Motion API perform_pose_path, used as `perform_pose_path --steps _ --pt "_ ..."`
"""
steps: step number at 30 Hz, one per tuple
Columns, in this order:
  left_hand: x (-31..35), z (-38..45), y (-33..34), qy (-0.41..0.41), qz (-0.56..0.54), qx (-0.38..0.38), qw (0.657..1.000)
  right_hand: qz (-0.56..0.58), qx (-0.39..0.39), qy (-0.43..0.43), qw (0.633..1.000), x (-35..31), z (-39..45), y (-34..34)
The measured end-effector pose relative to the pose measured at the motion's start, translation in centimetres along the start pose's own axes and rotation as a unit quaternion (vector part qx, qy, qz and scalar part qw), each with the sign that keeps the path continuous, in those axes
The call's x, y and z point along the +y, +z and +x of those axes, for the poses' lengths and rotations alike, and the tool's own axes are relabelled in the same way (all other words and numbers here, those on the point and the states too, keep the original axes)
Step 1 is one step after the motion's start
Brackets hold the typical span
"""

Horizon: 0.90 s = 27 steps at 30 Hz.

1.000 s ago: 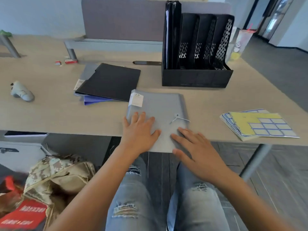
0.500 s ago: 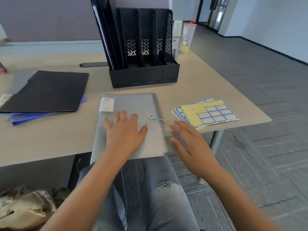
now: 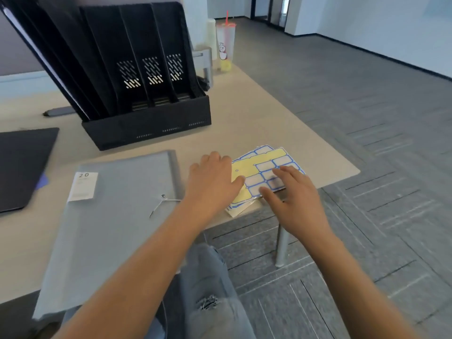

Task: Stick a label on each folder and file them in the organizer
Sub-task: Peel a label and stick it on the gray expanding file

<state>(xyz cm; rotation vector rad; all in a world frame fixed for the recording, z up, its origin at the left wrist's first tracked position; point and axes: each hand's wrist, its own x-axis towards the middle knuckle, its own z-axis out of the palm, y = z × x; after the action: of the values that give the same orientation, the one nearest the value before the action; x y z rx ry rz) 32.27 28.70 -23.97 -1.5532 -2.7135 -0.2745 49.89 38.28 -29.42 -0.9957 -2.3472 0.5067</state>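
The surface (image 3: 256, 113) carries everything, and its near right corner is where trouble could start: the label sheets (image 3: 263, 167) lie fanned right at that edge, with one lower sheet already poking past it. A careless pull at the top sheet could drag the loose stack off onto the floor, or lift two sheets at once.

The organizer (image 3: 137, 77) stands at the back with several upright slots; dark folders lean in the left ones, while the three right slots look empty, though their depths are in shadow.

The grey folder (image 3: 117, 223) lies flat in front of it, its near end overhanging the surface toward the lap. Leaning on that end could tip it off. It carries a white tag (image 3: 83, 185) near its top left corner, and a loose string closure (image 3: 161, 204).

The left hand (image 3: 212, 177) lies flat, thumb on the yellow sheet. The right hand (image 3: 293, 194) spreads its fingers over the blue-edged labels, touching them. Both hands are apart and grip nothing; a torn label is likely if one peels without the other holding the sheet down.
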Motion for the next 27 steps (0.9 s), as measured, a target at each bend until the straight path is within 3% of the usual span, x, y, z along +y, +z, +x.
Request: perform_pose_path --steps 5,14,20,27 --pt "0.6 2.7 0.9 -0.014 0.048 -0.036 0.998 -0.017 0.005 -0.027 0.999 1.8 1.0 0.8" --pt "0.7 3.1 1.3 -0.03 0.005 0.009 0.999 0.007 0.008 -0.012 1.0 2.6 0.7 1.6" --pt "1.4 3.0 -0.3 -0.022 -0.113 0.045 0.992 0.026 0.005 -0.021 0.999 2.6 0.5 1.3" --pt "1.1 5.5 -1.3 -0.06 -0.247 -0.039 0.966 0.047 -0.031 -0.063 0.996 3.1 0.0 0.1"
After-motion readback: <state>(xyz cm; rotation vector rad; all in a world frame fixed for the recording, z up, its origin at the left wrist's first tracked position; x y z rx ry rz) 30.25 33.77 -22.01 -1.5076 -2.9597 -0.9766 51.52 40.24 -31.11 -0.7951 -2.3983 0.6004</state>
